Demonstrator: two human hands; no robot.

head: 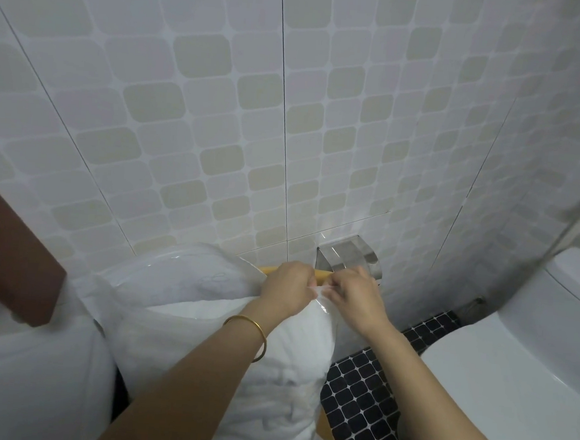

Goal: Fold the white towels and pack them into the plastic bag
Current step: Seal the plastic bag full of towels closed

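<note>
From where I stand, the plastic bag (175, 263) sits upright against the tiled wall (220, 112), stuffed full of white towels (270, 390) that press against its clear skin and bulge it out. Both hands meet at the bag's top right corner, close to the wall. The left hand (289, 286) has its fingers curled round a gathered bit of the plastic. The right hand (353, 298) pinches the same loose edge from the other side, its fingertips almost touching the left's. A gold bangle (263, 334) rings the left wrist.

A strip of yellow wood (323, 274) peeks out behind the knuckles; I cannot tell what it belongs to or what carries the bag. Just above the hands a shiny metal paper holder (346, 254) is fixed to the wall. To the right stands a white toilet (511, 372) with its lid down, and black mosaic floor (361, 407) shows between it and the bag. On the left a dark brown wooden board (8, 255) juts in, with another white bundle (23, 383) beneath it, right beside the bag.
</note>
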